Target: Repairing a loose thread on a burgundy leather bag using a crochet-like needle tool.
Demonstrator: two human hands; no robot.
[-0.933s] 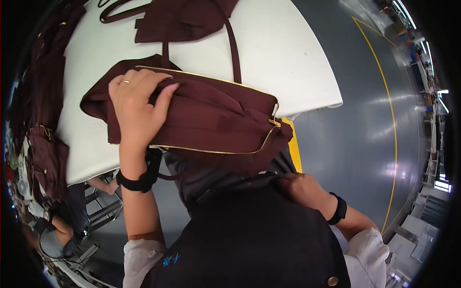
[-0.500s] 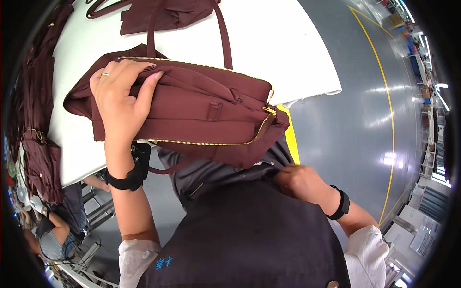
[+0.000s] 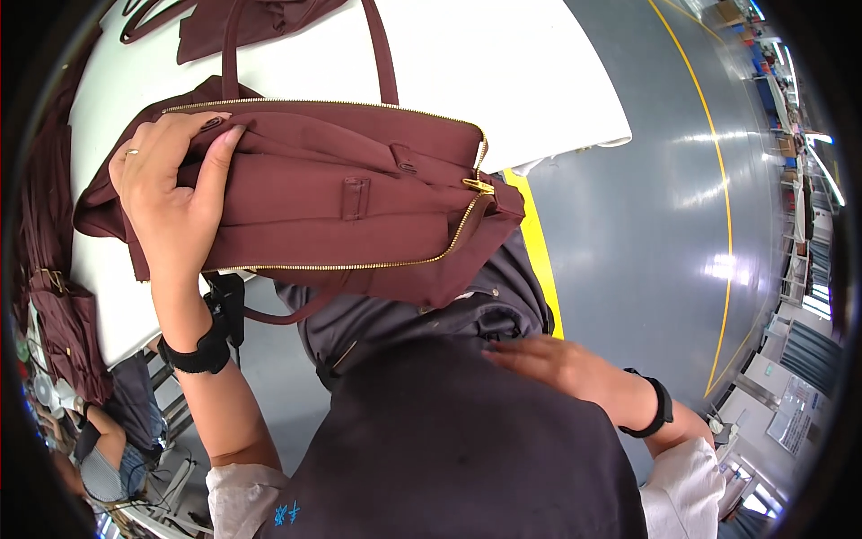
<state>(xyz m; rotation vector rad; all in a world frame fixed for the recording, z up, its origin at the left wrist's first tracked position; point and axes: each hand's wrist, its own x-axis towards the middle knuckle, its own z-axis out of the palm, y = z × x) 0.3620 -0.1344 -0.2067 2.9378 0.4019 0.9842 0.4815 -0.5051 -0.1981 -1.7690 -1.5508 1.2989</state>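
Above the white table (image 3: 503,81) edge: one maroon fabric handbag (image 3: 359,193), gold zipper undone, held aloft. Left hand (image 3: 171,193) clamped on its left end, fingers curled over the rim. Right hand (image 3: 548,364) flat, fingers together, resting empty on the dark apron (image 3: 449,449).

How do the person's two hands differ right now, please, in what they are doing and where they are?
The left hand grips the end of the maroon bag, fingers curled over its zipped edge; the right hand holds nothing and lies flat on the dark apron. The left hand is raised over the white table; the right hand is low against the body. The left hand wears a ring; none shows on the right. Both wrists carry black bands.
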